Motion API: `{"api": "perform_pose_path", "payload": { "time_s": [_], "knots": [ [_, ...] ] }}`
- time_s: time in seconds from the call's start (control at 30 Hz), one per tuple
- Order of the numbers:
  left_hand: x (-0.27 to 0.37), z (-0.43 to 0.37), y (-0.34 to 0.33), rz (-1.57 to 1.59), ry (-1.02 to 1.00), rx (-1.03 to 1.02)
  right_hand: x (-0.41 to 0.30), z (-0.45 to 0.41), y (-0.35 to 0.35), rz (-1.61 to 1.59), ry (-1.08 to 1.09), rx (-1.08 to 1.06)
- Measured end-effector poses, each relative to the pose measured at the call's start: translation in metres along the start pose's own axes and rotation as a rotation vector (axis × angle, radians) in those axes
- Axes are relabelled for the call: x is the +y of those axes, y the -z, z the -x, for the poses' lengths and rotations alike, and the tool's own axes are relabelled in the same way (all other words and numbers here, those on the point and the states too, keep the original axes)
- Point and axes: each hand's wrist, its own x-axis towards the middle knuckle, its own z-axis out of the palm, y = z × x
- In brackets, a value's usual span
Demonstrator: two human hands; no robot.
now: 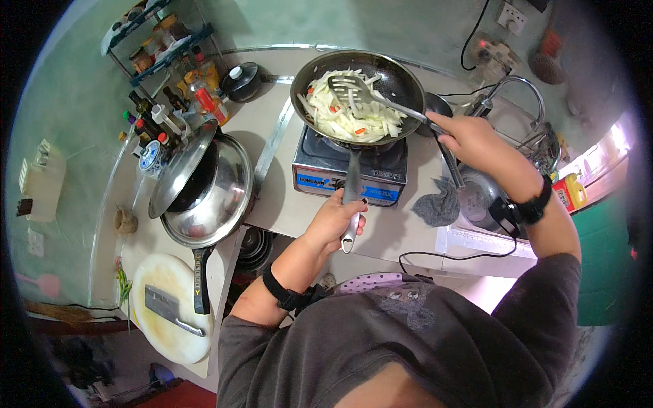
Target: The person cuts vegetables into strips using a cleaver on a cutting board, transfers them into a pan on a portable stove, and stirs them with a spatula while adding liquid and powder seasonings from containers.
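A dark wok (403,84) stands on a portable gas stove (301,153). My left hand (339,219) is closed round the wok's grey handle (352,183). In the wok lie pale shredded vegetable strips (331,120) with bits of red chilli (360,131). My right hand (467,135) grips the handle of a slotted metal turner (357,91), whose head rests over the strips on the wok's left side. Under the wok the burner is mostly hidden, so a flame cannot be made out.
Left of the stove sits a lidded pan (224,204), with a cutting board (153,336) and cleaver (162,301) nearer me. Bottles (206,99) and a black lidded pot (242,84) stand behind. A grey cloth (440,204), a faucet (520,81) and a metal basin (477,196) are on the right.
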Motion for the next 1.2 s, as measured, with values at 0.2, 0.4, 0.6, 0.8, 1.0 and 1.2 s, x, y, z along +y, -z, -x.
{"api": "perform_pose_path", "payload": {
  "time_s": [0.2, 0.4, 0.6, 0.8, 1.0, 1.2],
  "knots": [
    [0.001, -0.002, 0.0, 0.009, 0.001, 0.002, -0.011, 0.006, -0.016, -0.063, -0.006, -0.18],
    [0.001, -0.002, 0.001, 0.009, 0.006, -0.014, 0.01, -0.022, -0.007, -0.178, -0.19, -0.133],
    [0.001, 0.0, -0.001, 0.007, -0.012, -0.039, 0.052, -0.087, -0.02, 0.042, -0.42, -0.105],
    [0.0, -0.003, 0.0, 0.025, -0.015, -0.046, -0.014, -0.117, -0.028, -0.066, -0.182, -0.112],
    [0.0, -0.004, 0.0, -0.011, 0.001, -0.041, -0.024, -0.058, -0.001, 0.15, 0.152, -0.03],
    [0.001, -0.004, 0.001, -0.033, 0.009, -0.03, -0.008, 0.004, 0.046, 0.303, 0.28, 0.008]
  ]
}}
